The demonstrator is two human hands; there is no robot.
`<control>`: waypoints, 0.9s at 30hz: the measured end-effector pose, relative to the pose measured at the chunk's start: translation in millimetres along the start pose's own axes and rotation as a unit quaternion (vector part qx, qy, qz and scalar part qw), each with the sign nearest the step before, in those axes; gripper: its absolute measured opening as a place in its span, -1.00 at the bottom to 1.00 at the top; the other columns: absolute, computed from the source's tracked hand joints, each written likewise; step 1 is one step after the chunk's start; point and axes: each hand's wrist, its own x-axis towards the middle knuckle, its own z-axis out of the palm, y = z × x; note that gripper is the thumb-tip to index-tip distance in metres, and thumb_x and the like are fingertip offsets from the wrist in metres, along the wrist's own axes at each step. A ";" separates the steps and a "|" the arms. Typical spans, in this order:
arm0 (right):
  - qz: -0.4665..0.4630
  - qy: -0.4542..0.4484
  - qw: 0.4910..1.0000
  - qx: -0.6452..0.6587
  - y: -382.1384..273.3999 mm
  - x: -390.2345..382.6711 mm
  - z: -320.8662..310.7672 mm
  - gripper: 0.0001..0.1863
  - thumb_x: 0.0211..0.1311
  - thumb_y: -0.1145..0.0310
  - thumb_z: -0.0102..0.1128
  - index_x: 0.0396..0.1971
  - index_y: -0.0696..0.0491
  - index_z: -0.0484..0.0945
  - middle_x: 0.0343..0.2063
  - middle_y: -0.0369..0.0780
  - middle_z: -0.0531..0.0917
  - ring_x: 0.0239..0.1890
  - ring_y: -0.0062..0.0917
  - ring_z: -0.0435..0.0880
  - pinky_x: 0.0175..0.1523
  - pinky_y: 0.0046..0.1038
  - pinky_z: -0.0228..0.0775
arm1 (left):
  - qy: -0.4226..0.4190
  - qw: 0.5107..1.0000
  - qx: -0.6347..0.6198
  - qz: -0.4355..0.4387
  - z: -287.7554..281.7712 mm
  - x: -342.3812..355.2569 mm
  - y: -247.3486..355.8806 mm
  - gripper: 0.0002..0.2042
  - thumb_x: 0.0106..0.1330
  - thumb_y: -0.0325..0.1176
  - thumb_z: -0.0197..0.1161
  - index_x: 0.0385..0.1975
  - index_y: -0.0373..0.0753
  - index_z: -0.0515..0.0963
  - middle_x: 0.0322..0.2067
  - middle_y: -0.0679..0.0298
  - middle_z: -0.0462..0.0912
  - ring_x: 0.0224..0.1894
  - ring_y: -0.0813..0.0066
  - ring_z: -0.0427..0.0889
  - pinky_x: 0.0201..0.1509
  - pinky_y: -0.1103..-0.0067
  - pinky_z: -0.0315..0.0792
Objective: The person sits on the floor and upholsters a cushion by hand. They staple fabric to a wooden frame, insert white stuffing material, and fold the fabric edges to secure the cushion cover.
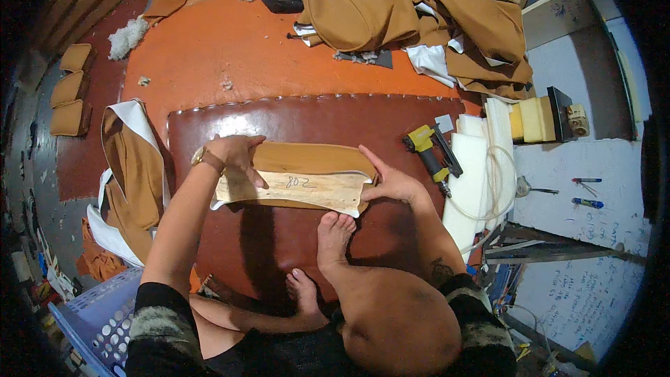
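Note:
A long padded panel (300, 190) lies before me, its bare wooden back facing up with handwriting on it. Tan upholstery fabric (307, 157) wraps its far side, and a white-lined edge shows along the near side and right end. My left hand (235, 156) grips the left end, thumb pressed on the wood. At the right end my right hand (389, 183) holds the panel and its fabric, index finger stretched along the far corner. The undersides of both grips are hidden. My bare foot (335, 234) rests close to the panel's near edge.
A yellow and black staple gun (431, 150) with an air hose lies right, beside white foam strips (466, 178). Tan fabric pieces (370, 10) are heaped at the back. Cut fabric (132, 167) and a purple basket (101, 321) sit left. Small tan cushions (70, 91) lie far left.

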 end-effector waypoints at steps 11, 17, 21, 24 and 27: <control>-0.059 0.103 0.969 -0.216 2.0 -10.4 23.5 -0.03 0.21 0.39 0.52 0.58 0.04 0.18 0.54 -0.02 0.28 0.55 -0.23 0.31 0.57 -0.21 0.18 | 0.176 0.969 0.171 0.018 66.5 -7.8 100.5 0.29 -0.25 0.52 0.52 0.55 -0.11 0.27 0.52 0.09 0.33 0.58 -0.08 0.20 0.55 -0.20 0.08; -0.178 0.094 0.883 -0.424 -21.2 25.6 47.2 -0.25 0.29 0.27 0.38 0.47 0.10 0.37 0.53 -0.06 0.32 0.57 -0.05 0.24 0.58 -0.06 0.15 | 0.230 0.954 0.160 0.103 92.7 16.0 136.2 -0.01 0.20 0.37 0.34 0.51 -0.19 0.30 0.53 0.09 0.32 0.56 0.07 0.29 0.57 -0.07 0.14; -0.178 0.141 0.870 -0.439 -10.0 20.4 58.8 -0.38 0.34 0.37 0.23 0.41 0.10 0.46 0.50 -0.05 0.38 0.56 -0.07 0.27 0.56 -0.07 0.19 | 0.263 0.942 0.154 0.137 103.6 15.2 133.4 -0.21 0.30 0.10 0.36 0.47 -0.19 0.37 0.49 0.11 0.39 0.53 0.08 0.34 0.58 0.04 0.19; -0.162 0.176 0.879 -0.412 1.3 15.8 66.3 -0.47 0.38 0.41 0.15 0.35 0.11 0.52 0.43 -0.03 0.47 0.53 -0.10 0.34 0.55 -0.10 0.24 | 0.297 0.930 0.134 0.172 121.3 16.1 128.5 -0.34 0.30 -0.11 0.37 0.41 -0.18 0.45 0.46 0.11 0.44 0.51 0.07 0.37 0.58 0.09 0.21; -0.164 0.185 0.883 -0.399 -2.4 6.6 70.0 -0.49 0.37 0.47 0.11 0.32 0.13 0.54 0.36 -0.03 0.55 0.49 -0.11 0.40 0.52 -0.12 0.29 | 0.330 0.918 0.122 0.183 128.1 9.8 133.0 -0.41 0.29 -0.24 0.37 0.36 -0.18 0.51 0.44 0.12 0.46 0.50 0.08 0.39 0.57 0.11 0.22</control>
